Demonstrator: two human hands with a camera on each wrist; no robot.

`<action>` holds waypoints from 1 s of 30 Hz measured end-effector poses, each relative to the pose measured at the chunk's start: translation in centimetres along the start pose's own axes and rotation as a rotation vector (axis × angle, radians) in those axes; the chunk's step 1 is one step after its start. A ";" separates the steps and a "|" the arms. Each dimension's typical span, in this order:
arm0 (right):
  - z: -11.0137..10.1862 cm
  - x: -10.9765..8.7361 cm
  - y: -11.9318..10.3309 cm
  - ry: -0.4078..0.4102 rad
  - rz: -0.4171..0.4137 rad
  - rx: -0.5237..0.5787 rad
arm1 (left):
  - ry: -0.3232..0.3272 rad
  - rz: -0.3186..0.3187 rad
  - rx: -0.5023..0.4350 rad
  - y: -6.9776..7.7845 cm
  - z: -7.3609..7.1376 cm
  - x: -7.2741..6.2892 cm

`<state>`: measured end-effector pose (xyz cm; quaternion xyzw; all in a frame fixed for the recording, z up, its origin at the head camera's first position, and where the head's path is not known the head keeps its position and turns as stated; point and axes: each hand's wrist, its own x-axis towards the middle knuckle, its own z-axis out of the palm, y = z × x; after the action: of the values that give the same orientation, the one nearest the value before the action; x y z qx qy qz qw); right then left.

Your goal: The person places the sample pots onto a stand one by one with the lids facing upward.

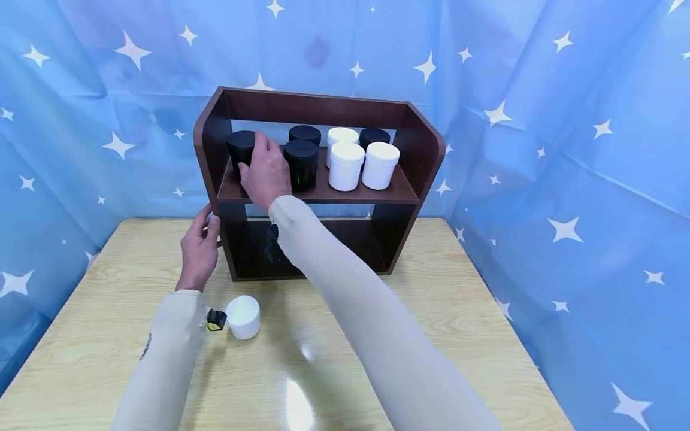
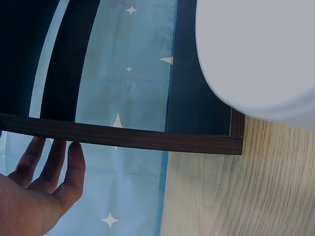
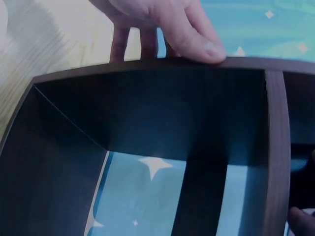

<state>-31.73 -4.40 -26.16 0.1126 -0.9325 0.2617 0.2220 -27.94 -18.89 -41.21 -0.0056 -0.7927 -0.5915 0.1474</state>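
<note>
At the left end of the upper shelf, my right hand [image 1: 266, 173] holds a black lidded jar [image 1: 240, 143], thumb at its front and fingers at its right side. Only the fingertips [image 3: 301, 223] of that hand enter the right wrist view, beside the dark jar. My left hand [image 1: 199, 248] rests against the left side panel of the dark brown wooden shelf [image 1: 318, 200]. Its thumb [image 3: 189, 39] lies on the panel's front edge, while the other fingers reach along the outer face. A white jar [image 1: 243, 317] stands on the table by my left wrist.
Right of my right hand, more black jars [image 1: 302, 164] and several white jars [image 1: 347, 167] stand in two rows on the upper shelf. The shelf unit stands at the back of the wooden table [image 1: 458, 335]. A blue star-patterned curtain [image 1: 539, 179] hangs behind and to the right.
</note>
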 end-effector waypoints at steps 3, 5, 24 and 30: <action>0.1 0.3 -0.2 -0.011 0.034 -0.028 | 0.010 0.000 0.000 0.0 -0.1 -0.1; 0.0 0.5 -0.4 -0.024 0.054 -0.037 | 0.020 0.003 0.001 0.1 -0.1 -0.2; -0.7 0.2 0.1 -0.067 0.086 -0.073 | 0.006 -0.010 0.038 0.1 0.3 -0.2; -1.2 -1.0 0.5 -0.063 0.046 0.004 | 0.013 -0.002 0.019 0.1 0.1 -0.2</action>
<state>-30.58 -3.25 -25.94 0.0997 -0.9409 0.2649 0.1861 -27.75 -18.72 -41.23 0.0003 -0.7974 -0.5840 0.1521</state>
